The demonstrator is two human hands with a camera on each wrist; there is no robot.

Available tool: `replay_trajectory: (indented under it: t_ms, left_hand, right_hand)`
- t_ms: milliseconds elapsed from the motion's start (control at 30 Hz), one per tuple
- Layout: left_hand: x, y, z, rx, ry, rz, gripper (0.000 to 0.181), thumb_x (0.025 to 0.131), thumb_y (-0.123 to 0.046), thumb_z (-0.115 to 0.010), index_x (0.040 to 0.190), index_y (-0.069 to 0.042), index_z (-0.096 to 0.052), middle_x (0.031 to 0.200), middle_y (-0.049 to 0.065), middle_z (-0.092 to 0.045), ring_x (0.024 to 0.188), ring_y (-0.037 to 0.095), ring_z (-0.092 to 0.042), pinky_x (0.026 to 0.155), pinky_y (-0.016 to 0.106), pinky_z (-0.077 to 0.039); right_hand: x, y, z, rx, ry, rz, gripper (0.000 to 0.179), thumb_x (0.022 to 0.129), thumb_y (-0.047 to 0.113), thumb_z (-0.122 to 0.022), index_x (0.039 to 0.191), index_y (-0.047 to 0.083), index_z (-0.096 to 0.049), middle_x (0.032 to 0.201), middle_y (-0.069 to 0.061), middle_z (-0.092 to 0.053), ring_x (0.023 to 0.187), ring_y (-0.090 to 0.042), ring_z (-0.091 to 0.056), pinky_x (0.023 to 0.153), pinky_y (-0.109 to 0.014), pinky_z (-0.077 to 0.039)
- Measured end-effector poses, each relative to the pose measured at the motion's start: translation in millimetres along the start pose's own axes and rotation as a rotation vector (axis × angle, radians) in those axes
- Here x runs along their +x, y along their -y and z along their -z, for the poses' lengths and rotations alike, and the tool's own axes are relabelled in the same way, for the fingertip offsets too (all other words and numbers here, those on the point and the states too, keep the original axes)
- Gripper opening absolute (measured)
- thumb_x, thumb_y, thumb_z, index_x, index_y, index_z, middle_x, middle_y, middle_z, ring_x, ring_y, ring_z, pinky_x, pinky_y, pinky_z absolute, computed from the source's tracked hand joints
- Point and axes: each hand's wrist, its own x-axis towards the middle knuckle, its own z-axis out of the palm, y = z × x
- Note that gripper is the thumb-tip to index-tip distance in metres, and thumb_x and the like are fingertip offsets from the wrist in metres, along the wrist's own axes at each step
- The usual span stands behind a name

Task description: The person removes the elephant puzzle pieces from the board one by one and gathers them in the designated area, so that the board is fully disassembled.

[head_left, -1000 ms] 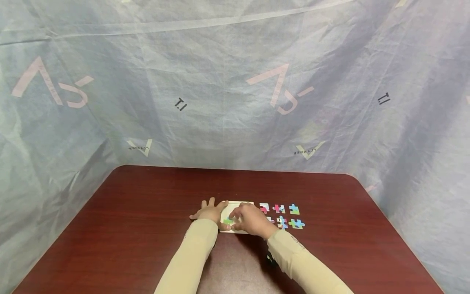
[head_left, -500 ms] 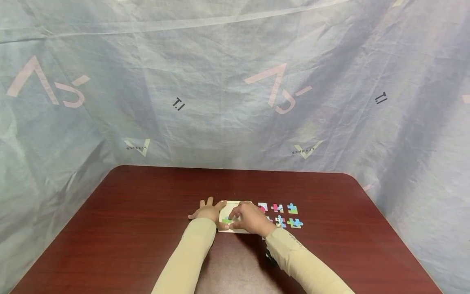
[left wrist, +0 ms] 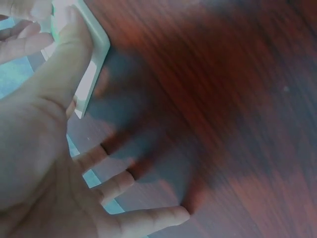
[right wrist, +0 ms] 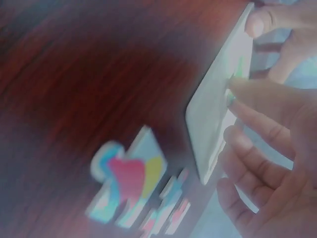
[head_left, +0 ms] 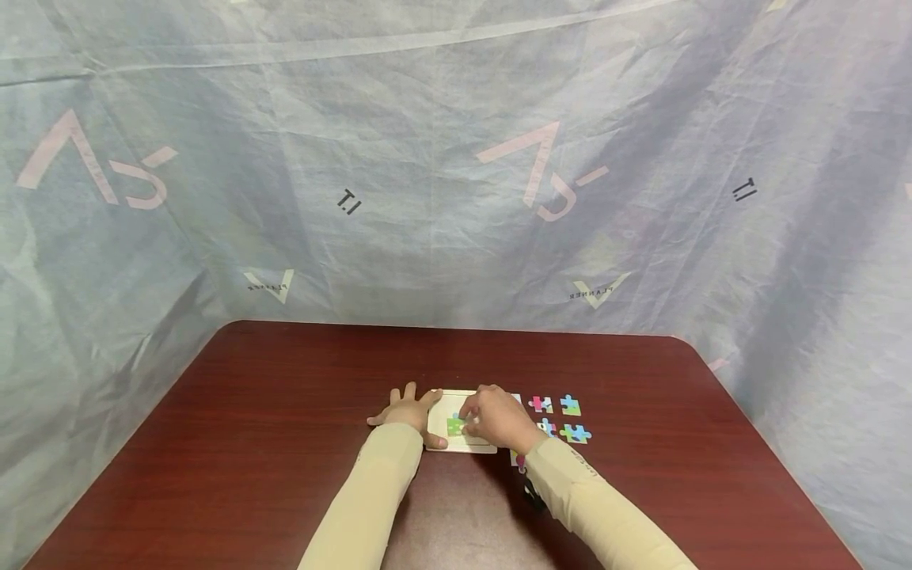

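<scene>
A cream puzzle tray (head_left: 443, 404) with a raised edge lies on the table between my hands. My left hand (head_left: 408, 413) spreads its fingers at the tray's left side, its thumb (left wrist: 69, 59) resting over the rim. Inside the tray is a green and blue puzzle piece (head_left: 454, 427). My right hand (head_left: 500, 418) pinches this piece at its right side between thumb and index finger. In the right wrist view only a small bit of the piece shows between those fingertips, and the other fingers curl loosely over the tray.
Right of the tray lie several loose puzzle pieces, including a red and white one (head_left: 541, 404), a blue and green one (head_left: 570, 405) and another blue and green one (head_left: 575, 434). A red and yellow piece (right wrist: 133, 178) lies nearer me. Grey printed cloth (head_left: 435, 198) surrounds the dark red table (head_left: 285, 396).
My right hand has shifted right with the green and blue puzzle piece, which now sits farther from the tray's left edge. The left hand and tray have stayed in place.
</scene>
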Motion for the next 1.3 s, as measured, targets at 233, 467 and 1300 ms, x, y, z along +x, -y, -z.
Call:
replay_trajectory:
  t_ms: [233,467,1300]
  left_hand:
    - [-5.5,-1.7,4.1,-0.009,-0.001,0.002,0.085,0.083,-0.037,-0.085,0.156,-0.022,-0.043,0.162,0.019,-0.027,0.148,0.045,-0.023,0.097,0.08,-0.036]
    - [-5.7,-2.4,3.8,-0.007,-0.001,0.0,0.085,0.084,-0.037,-0.084,0.156,-0.023,-0.042,0.162,0.018,-0.027,0.148,0.045,-0.024,0.098,0.079,-0.036]
    - [-3.6,-0.4,0.3,-0.021,-0.004,-0.011,0.088,0.082,-0.038,-0.085,0.157,-0.022,-0.042,0.162,0.02,-0.028,0.147,0.046,-0.024,0.096,0.08,-0.037]
  right_hand:
    - [-2.8,-2.6,-0.5,-0.033,-0.012,0.002,0.03,0.076,0.027,-0.091,0.099,0.011,-0.08,0.098,-0.006,-0.068,0.094,-0.027,-0.06,0.075,-0.043,-0.052]
    - [-2.5,-1.1,-0.4,-0.071,-0.061,0.058,0.022,0.076,0.022,-0.092,0.092,0.011,-0.082,0.092,-0.004,-0.066,0.087,-0.025,-0.059,0.072,-0.043,-0.053]
    - [-3.6,-4.1,-1.1,-0.068,-0.027,0.049,0.021,0.077,0.02,-0.091,0.093,0.01,-0.081,0.093,-0.004,-0.066,0.089,-0.024,-0.059,0.073,-0.041,-0.052]
